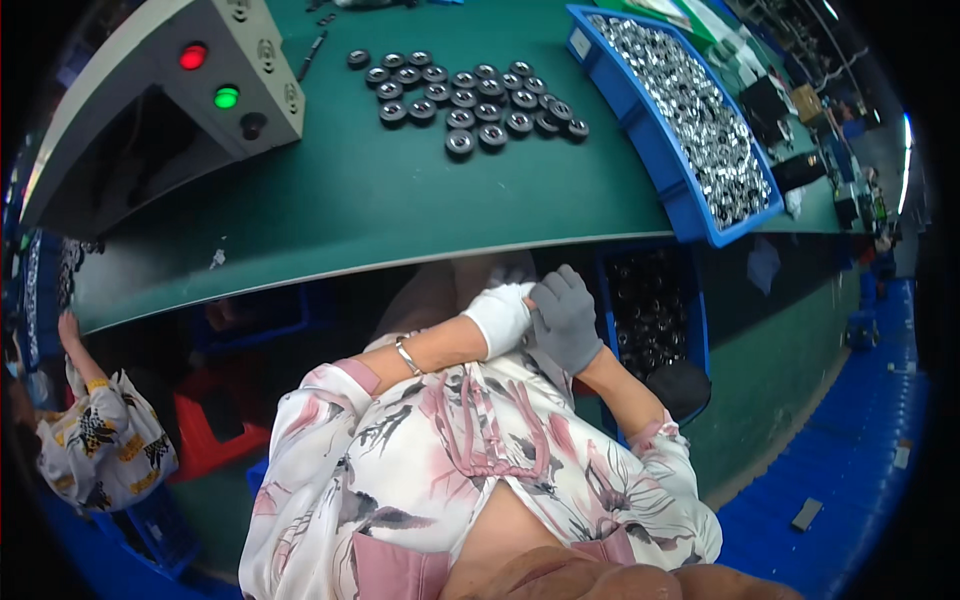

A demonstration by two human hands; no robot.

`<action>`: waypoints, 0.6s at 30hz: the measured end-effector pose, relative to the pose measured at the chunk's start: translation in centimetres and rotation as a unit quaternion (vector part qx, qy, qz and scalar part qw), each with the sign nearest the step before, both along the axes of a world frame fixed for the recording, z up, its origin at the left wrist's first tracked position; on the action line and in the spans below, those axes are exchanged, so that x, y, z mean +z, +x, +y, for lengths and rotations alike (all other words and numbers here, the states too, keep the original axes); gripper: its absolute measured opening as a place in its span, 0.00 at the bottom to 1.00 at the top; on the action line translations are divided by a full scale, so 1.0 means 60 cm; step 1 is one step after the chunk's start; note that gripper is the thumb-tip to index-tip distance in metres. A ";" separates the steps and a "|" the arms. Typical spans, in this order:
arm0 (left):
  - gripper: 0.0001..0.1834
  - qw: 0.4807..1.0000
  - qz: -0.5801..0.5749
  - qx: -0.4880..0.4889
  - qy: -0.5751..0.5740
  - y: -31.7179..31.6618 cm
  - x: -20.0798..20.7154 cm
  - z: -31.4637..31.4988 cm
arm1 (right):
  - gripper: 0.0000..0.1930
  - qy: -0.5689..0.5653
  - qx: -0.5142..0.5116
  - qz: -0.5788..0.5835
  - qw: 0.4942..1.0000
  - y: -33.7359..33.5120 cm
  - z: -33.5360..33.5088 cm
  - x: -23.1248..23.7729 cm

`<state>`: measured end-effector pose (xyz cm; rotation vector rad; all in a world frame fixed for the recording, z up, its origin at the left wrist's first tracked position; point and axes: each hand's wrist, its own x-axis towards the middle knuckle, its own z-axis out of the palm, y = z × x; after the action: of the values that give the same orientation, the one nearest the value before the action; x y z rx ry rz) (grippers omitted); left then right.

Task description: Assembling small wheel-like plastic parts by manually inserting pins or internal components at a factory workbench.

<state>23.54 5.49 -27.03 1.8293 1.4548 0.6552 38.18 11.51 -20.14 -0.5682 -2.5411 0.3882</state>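
Both my hands meet over my lap, below the bench's near edge. My left hand (501,319) wears a glove with a white back; its fingers are blurred and partly hidden, so their pose is unclear. My right hand (568,320), in a grey glove, presses against the left hand's thumb side. Its fingers curl together at the white glove, where a small patch of bare skin shows. A metal bracelet (405,356) circles my left wrist. Right of my hands, a blue bin (703,335) under the bench holds dark round parts (645,310).
On the green bench (400,200) stand several black ring-shaped parts (490,90). A blue tray (655,150) of shiny metal parts sits at right. At left is a machine housing (275,70) with red and green lights. Another person (105,430) works at far left, near a red stool (215,425).
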 end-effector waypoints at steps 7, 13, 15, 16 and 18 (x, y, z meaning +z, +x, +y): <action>0.10 0.989 -0.078 0.108 0.066 -0.040 0.082 0.004 | 0.07 0.056 0.120 -0.086 0.987 -0.173 0.094 0.127; 0.15 0.992 -0.089 -0.006 0.088 -0.022 0.051 -0.008 | 0.12 0.064 0.026 -0.018 0.997 -0.525 0.265 0.169; 0.16 0.997 -0.049 -0.024 0.052 -0.037 0.073 -0.009 | 0.15 0.087 0.000 -0.034 0.996 -0.605 0.299 0.149; 0.15 0.999 -0.022 -0.036 0.019 -0.050 0.090 -0.008 | 0.17 0.086 -0.009 -0.138 0.987 -0.630 0.309 0.144; 0.14 0.998 -0.046 -0.022 0.024 -0.064 0.094 -0.015 | 0.20 0.084 -0.016 -0.236 0.968 -0.668 0.330 0.137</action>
<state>19.72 4.56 -21.41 1.8381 1.3464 0.7490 -1.88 31.30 -11.95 -0.7032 -2.9726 0.0186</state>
